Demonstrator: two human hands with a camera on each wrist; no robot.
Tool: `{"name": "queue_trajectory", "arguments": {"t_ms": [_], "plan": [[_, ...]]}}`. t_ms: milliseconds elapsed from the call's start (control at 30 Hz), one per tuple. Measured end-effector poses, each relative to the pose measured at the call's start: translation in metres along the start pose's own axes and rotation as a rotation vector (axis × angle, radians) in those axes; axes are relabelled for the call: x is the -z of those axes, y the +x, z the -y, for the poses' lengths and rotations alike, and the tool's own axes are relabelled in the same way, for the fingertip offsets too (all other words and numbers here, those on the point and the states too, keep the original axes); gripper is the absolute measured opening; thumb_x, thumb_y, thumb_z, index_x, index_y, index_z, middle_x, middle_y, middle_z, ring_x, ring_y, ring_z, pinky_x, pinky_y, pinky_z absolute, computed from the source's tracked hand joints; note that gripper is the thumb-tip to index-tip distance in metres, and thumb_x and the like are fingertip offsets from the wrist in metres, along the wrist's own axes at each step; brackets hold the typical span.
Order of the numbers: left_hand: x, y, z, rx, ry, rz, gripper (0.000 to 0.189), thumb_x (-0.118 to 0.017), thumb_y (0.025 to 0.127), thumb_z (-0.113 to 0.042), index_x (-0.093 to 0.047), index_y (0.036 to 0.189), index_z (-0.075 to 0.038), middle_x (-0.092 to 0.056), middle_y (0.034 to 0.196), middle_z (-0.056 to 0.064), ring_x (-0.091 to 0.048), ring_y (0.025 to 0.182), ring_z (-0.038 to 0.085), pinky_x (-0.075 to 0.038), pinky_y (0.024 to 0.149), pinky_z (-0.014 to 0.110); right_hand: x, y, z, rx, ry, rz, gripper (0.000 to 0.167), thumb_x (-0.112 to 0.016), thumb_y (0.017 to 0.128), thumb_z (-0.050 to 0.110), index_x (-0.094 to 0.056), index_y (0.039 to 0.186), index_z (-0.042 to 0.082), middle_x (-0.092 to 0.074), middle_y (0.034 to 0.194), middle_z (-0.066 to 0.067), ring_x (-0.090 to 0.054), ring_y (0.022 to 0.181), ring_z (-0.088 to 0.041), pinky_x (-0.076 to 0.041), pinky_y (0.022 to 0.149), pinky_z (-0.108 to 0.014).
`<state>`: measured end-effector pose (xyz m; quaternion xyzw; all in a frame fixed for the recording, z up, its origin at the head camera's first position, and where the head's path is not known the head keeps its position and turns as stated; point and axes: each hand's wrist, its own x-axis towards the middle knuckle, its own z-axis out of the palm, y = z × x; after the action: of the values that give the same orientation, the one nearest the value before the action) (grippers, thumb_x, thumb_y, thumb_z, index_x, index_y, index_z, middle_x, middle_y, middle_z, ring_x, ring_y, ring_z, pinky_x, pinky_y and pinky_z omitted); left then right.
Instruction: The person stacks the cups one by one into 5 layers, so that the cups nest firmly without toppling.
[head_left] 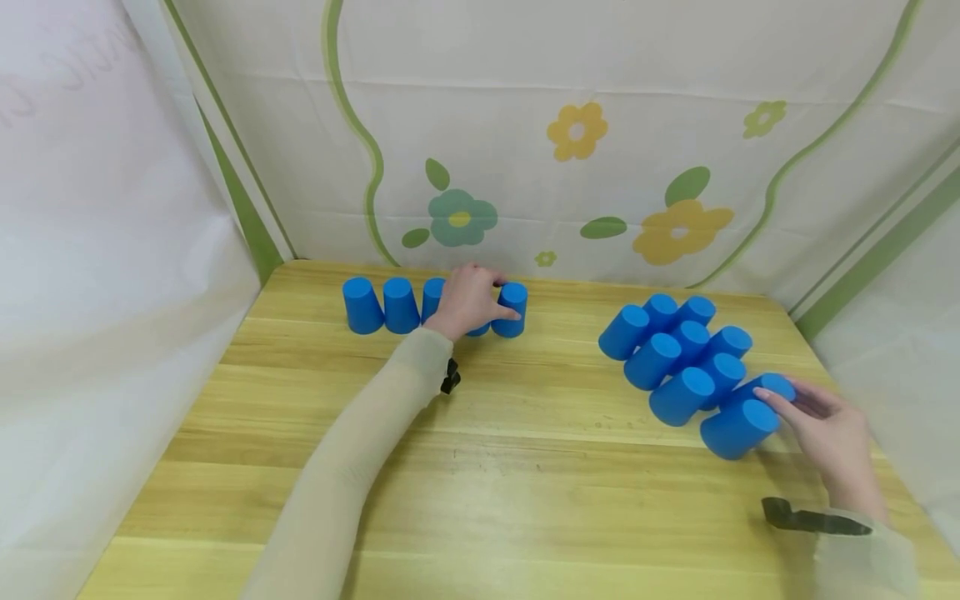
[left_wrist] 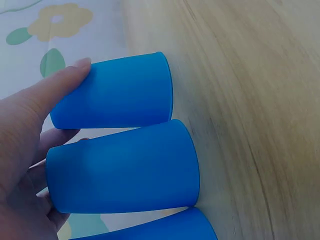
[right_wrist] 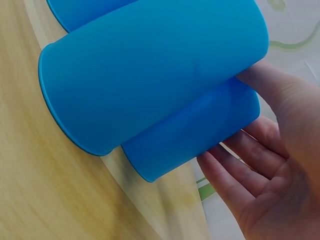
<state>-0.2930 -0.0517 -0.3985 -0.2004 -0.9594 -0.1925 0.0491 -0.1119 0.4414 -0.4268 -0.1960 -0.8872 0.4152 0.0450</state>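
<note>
Along the back left of the table, several upside-down blue cups stand in a row. My left hand (head_left: 468,302) reaches over this row and pinches its right end cup (head_left: 510,312), thumb on one side and a finger on the other. In the left wrist view, that end cup (left_wrist: 120,92) stands beside another cup (left_wrist: 125,172) in front of the other fingers. At the right, my right hand (head_left: 836,433) holds a cup (right_wrist: 200,127) between thumb and fingers, at the near right corner of a cluster. A nearer cup (head_left: 738,429) partly covers it.
The rest of the cluster, several upside-down blue cups (head_left: 652,362), stands close together at the back right. Under everything is a wooden table (head_left: 487,500). A white curtain with flowers (head_left: 510,50) hangs behind the table's back edge, and white cloth hangs at both sides.
</note>
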Motion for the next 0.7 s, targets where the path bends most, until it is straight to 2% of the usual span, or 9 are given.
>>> {"name": "queue_trajectory", "arguments": {"t_ms": [167, 300, 400, 467, 700], "plan": [[0.002, 0.0, -0.01, -0.055, -0.034, -0.048, 0.081, -0.084, 0.076, -0.061, -0.064, 0.14, -0.016, -0.068, 0.129, 0.003, -0.06, 0.115, 0.025, -0.048, 0.098, 0.038, 0.0, -0.001, 0.0, 0.008, 0.014, 0.004, 0.08, -0.076, 0.089, 0.051, -0.049, 0.151, 0.007, -0.056, 0.11, 0.021, -0.051, 0.095, 0.007, -0.048, 0.066, -0.007], [0.002, -0.002, -0.032, -0.109, -0.195, -0.085, 0.08, -0.084, 0.079, -0.056, -0.06, 0.143, -0.016, -0.061, 0.14, 0.001, -0.055, 0.127, 0.021, -0.044, 0.106, 0.036, 0.0, -0.001, -0.001, 0.007, 0.018, 0.001, 0.08, -0.076, 0.089, 0.05, -0.049, 0.151, 0.007, -0.056, 0.109, 0.021, -0.051, 0.095, 0.007, -0.048, 0.066, -0.007], [-0.003, -0.005, -0.053, -0.133, -0.338, -0.075, 0.076, -0.085, 0.081, -0.051, -0.059, 0.144, -0.019, -0.058, 0.144, -0.003, -0.051, 0.132, 0.017, -0.042, 0.108, 0.035, 0.0, -0.001, -0.001, 0.006, 0.02, -0.002, 0.08, -0.076, 0.089, 0.05, -0.049, 0.151, 0.007, -0.057, 0.11, 0.021, -0.051, 0.095, 0.007, -0.047, 0.066, -0.007], [-0.01, -0.007, -0.068, -0.15, -0.398, -0.055, 0.074, -0.085, 0.082, -0.049, -0.059, 0.145, -0.02, -0.057, 0.144, -0.005, -0.049, 0.133, 0.015, -0.041, 0.109, 0.033, 0.0, 0.0, -0.001, 0.004, 0.021, -0.003, 0.08, -0.076, 0.089, 0.05, -0.049, 0.151, 0.007, -0.057, 0.11, 0.021, -0.051, 0.096, 0.006, -0.048, 0.066, -0.007], [-0.041, -0.02, -0.12, -0.227, -0.525, 0.047, 0.077, -0.084, 0.081, -0.051, -0.058, 0.146, -0.02, -0.055, 0.146, -0.009, -0.048, 0.134, 0.009, -0.043, 0.108, 0.03, 0.0, 0.0, -0.001, -0.004, 0.026, -0.002, 0.08, -0.076, 0.089, 0.051, -0.049, 0.152, 0.01, -0.057, 0.112, 0.02, -0.05, 0.098, 0.006, -0.048, 0.067, -0.007]]}}
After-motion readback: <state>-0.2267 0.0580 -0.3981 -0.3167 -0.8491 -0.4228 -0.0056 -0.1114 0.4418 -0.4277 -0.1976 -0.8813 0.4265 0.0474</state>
